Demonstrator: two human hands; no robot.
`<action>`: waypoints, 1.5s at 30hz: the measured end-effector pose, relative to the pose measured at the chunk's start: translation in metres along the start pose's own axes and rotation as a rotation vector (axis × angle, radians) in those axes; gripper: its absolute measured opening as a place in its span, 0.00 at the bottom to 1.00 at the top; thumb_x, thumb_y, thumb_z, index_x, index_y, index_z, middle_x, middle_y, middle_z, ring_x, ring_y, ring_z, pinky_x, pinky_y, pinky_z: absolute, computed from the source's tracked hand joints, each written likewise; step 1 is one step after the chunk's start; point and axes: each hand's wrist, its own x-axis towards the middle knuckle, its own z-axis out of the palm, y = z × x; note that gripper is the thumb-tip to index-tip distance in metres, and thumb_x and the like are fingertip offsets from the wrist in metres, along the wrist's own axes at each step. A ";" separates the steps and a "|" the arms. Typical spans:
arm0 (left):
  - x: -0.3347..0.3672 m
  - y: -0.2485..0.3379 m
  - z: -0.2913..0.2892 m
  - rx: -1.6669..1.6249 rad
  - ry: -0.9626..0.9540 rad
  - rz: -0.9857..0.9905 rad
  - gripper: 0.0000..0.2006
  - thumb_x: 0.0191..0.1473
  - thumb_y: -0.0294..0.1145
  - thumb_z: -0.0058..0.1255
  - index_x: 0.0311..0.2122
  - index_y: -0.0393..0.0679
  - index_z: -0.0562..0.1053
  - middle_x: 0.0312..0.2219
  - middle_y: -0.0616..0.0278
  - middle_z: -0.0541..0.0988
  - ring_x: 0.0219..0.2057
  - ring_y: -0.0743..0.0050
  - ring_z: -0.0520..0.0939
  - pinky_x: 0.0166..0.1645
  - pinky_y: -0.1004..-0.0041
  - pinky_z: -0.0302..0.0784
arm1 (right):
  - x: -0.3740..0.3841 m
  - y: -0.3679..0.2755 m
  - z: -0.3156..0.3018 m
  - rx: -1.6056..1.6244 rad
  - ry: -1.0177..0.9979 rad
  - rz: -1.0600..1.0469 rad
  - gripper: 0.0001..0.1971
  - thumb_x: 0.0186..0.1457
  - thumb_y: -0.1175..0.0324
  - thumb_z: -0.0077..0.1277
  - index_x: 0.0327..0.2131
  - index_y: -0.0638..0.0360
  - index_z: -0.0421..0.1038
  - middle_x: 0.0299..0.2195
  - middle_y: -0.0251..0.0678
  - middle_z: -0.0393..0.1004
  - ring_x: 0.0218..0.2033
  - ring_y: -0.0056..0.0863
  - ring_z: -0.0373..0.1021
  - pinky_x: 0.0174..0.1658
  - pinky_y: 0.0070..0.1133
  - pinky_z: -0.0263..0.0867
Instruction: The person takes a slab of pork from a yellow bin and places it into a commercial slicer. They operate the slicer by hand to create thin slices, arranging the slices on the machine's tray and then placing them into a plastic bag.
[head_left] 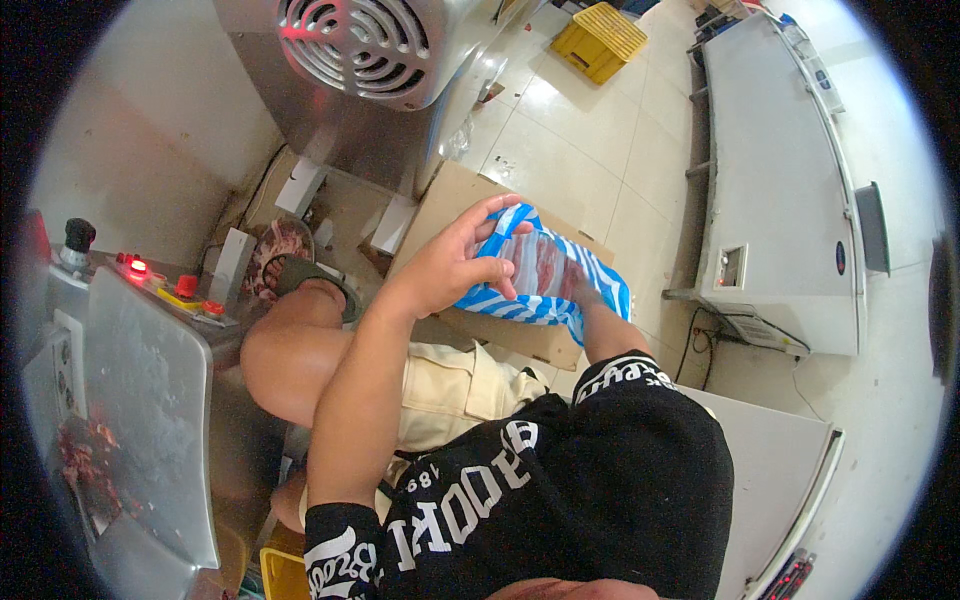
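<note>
A blue-and-white striped plastic bag (600, 278) lies in front of me on a brown cardboard surface (447, 205). Its mouth is held up at the left by my left hand (462, 258), whose fingers are curled over the blue rim. My right hand (578, 284) reaches down into the bag, and its fingers are hidden by the plastic and the contents. Reddish pieces that look like raw meat (545, 262) show inside, close to that hand.
At my left stands a steel machine (150, 400) with red buttons and a lit red lamp. Another steel housing with a round vent (355, 40) rises ahead. A yellow crate (600, 42) sits on the tiled floor, and a white chest freezer (775, 180) is at the right.
</note>
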 end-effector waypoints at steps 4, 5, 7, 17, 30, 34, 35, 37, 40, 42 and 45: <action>0.002 -0.006 0.000 0.032 -0.045 0.048 0.39 0.52 0.20 0.52 0.68 0.42 0.51 0.58 0.47 0.69 0.30 0.69 0.82 0.41 0.71 0.79 | 0.004 -0.009 0.008 -0.003 0.022 -0.024 0.28 0.51 0.47 0.53 0.44 0.64 0.77 0.44 0.54 0.79 0.48 0.49 0.76 0.51 0.37 0.71; 0.002 -0.006 0.001 0.011 -0.041 0.050 0.39 0.52 0.20 0.52 0.68 0.42 0.51 0.58 0.47 0.70 0.30 0.69 0.82 0.41 0.71 0.79 | 0.005 -0.013 0.010 -0.008 0.038 -0.037 0.28 0.51 0.47 0.53 0.44 0.64 0.77 0.44 0.54 0.79 0.48 0.49 0.76 0.51 0.37 0.71; -0.001 -0.003 0.001 -0.021 -0.030 0.046 0.40 0.52 0.20 0.52 0.69 0.42 0.51 0.57 0.46 0.70 0.30 0.69 0.82 0.41 0.71 0.79 | 0.003 -0.011 0.010 -0.016 0.027 -0.029 0.28 0.51 0.47 0.53 0.44 0.64 0.77 0.44 0.55 0.79 0.48 0.49 0.76 0.51 0.37 0.71; -0.001 0.002 0.003 0.027 -0.054 0.038 0.42 0.50 0.24 0.55 0.69 0.44 0.51 0.59 0.46 0.68 0.33 0.67 0.82 0.45 0.68 0.79 | 0.034 -0.043 0.044 -0.061 0.159 -0.191 0.28 0.51 0.47 0.54 0.44 0.64 0.77 0.43 0.55 0.78 0.47 0.49 0.76 0.51 0.37 0.71; -0.005 -0.002 0.001 -0.027 -0.016 0.028 0.42 0.50 0.24 0.56 0.69 0.44 0.51 0.59 0.43 0.67 0.33 0.67 0.82 0.44 0.69 0.79 | 0.018 -0.051 0.049 0.145 0.237 -0.096 0.27 0.51 0.49 0.52 0.45 0.63 0.77 0.44 0.55 0.78 0.47 0.50 0.76 0.52 0.37 0.70; -0.005 0.000 0.002 -0.037 -0.017 0.024 0.42 0.49 0.25 0.56 0.69 0.43 0.51 0.59 0.43 0.67 0.33 0.66 0.82 0.43 0.69 0.79 | 0.022 -0.056 0.065 0.211 0.372 -0.061 0.27 0.53 0.48 0.49 0.45 0.61 0.77 0.44 0.56 0.78 0.47 0.50 0.76 0.52 0.37 0.70; -0.004 0.000 0.001 -0.035 -0.013 0.024 0.42 0.49 0.25 0.56 0.69 0.43 0.51 0.59 0.43 0.68 0.33 0.66 0.82 0.43 0.69 0.79 | 0.021 -0.058 0.062 0.188 0.346 -0.039 0.28 0.54 0.46 0.48 0.45 0.61 0.77 0.45 0.56 0.78 0.48 0.50 0.75 0.52 0.38 0.70; -0.003 -0.003 0.001 -0.038 -0.010 0.022 0.42 0.49 0.25 0.56 0.69 0.43 0.52 0.59 0.44 0.68 0.32 0.66 0.82 0.43 0.69 0.79 | 0.020 -0.050 0.052 0.101 0.251 -0.079 0.30 0.57 0.42 0.42 0.49 0.58 0.74 0.45 0.56 0.77 0.48 0.52 0.74 0.52 0.39 0.69; -0.003 0.001 0.001 -0.016 -0.009 0.015 0.42 0.49 0.25 0.56 0.69 0.43 0.52 0.58 0.44 0.68 0.32 0.67 0.82 0.42 0.69 0.79 | 0.011 -0.026 0.027 0.020 0.118 -0.152 0.35 0.60 0.35 0.34 0.55 0.51 0.70 0.46 0.56 0.76 0.48 0.56 0.73 0.51 0.43 0.67; -0.002 0.003 0.002 -0.015 -0.020 0.021 0.42 0.48 0.26 0.56 0.69 0.43 0.52 0.58 0.45 0.68 0.31 0.67 0.81 0.42 0.70 0.79 | 0.000 -0.033 0.017 0.097 0.140 -0.039 0.37 0.60 0.33 0.34 0.55 0.53 0.71 0.47 0.56 0.76 0.50 0.56 0.72 0.51 0.45 0.67; -0.003 -0.003 0.003 -0.014 -0.020 0.029 0.42 0.48 0.25 0.56 0.69 0.43 0.52 0.58 0.45 0.69 0.31 0.68 0.81 0.42 0.70 0.79 | -0.029 -0.059 0.029 0.120 0.264 -0.166 0.42 0.58 0.29 0.34 0.64 0.51 0.59 0.64 0.50 0.56 0.60 0.56 0.64 0.55 0.50 0.63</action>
